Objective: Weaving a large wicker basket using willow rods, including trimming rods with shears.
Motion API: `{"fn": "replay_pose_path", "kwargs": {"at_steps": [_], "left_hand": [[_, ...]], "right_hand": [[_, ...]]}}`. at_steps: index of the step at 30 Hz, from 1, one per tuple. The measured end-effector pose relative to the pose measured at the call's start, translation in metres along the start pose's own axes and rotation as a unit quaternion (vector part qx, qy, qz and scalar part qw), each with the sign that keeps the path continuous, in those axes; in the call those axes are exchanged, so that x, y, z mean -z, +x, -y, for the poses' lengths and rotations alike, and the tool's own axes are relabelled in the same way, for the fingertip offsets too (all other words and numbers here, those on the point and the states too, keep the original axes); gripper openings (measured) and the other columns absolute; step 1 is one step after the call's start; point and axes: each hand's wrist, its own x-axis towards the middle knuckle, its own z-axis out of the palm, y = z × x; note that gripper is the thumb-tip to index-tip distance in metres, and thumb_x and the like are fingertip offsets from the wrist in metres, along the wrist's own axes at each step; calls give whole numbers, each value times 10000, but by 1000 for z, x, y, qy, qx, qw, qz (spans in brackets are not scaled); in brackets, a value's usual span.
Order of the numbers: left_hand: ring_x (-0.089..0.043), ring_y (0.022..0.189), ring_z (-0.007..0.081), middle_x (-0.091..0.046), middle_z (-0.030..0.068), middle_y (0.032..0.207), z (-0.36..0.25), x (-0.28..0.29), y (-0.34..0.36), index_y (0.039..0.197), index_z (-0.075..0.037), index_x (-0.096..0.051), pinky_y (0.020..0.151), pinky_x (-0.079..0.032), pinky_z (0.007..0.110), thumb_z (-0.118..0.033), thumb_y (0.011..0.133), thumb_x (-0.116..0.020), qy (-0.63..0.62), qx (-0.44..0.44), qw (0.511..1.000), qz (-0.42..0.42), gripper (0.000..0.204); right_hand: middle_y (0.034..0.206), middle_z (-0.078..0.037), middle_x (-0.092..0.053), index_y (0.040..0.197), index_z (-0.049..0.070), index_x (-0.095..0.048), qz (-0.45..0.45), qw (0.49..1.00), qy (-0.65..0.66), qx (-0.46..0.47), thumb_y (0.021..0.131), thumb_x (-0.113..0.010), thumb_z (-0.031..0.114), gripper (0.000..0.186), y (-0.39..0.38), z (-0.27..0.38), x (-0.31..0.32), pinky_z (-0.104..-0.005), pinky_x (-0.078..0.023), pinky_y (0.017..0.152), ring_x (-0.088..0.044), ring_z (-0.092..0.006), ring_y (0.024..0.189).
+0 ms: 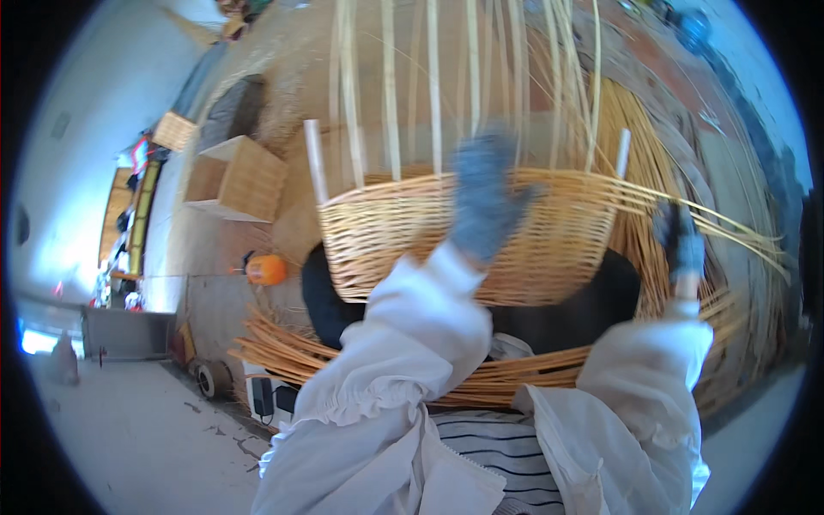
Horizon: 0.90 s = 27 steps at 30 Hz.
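A half-woven wicker basket [386, 227] sits across my lap, its tall pale stakes [433, 94] rising beyond the woven wall. A white post [317, 163] stands at each end. My left hand [489, 197], in a grey glove and blurred by motion, is open in front of the basket wall, thumb out to the right. Several loose weaver ends [730, 223] stick out past the basket's right corner. Just below them is my right hand [682, 245], also gloved, its fingers dark and unclear; whether they grip anything is not visible.
Bundles of wicker rods [639, 129] lie on the floor at the right, and more rods [292, 352] lie across in front of my body. At the left are a wooden box [249, 180], an orange container [267, 269] and a power adapter [263, 397].
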Motion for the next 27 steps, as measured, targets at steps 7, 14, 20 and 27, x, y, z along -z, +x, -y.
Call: {"fn": "replay_pose_path", "kwargs": {"at_steps": [7,14,20,27], "left_hand": [[-533,684,134,-547,25,721,136,238,-56,859,-24,-596,624,-443,264,-302,888,-619,-186,442,876,-53,280],[-635,797,201,-647,102,828,-77,279,19,899,-1,-620,729,-537,340,-490,879,-552,-565,225,794,-4,494],[-606,896,314,-612,160,981,-175,223,-19,998,29,-615,835,-500,428,-432,874,-567,115,-91,988,-58,480],[-439,1144,245,-466,119,1238,-115,270,-122,1291,8,-411,992,-348,370,-204,805,-696,-12,104,921,-374,601]], "right_hand": [[1091,-231,-621,1152,-80,-568,-59,901,-426,54,771,-627,597,779,-76,-61,-113,-364,-425,901,-589,-288,1013],[974,-236,-653,1082,-64,-586,-19,929,-329,166,814,-572,578,697,-119,132,-253,-408,-475,743,-636,-332,876],[1394,-238,-383,1336,15,-433,380,705,-133,583,757,-729,386,749,-278,147,-291,-360,-295,1046,-344,-277,1318],[1056,-171,-623,724,-23,-614,247,921,-178,243,712,-768,246,310,-304,116,-201,-330,-458,747,-576,-202,837]]}}
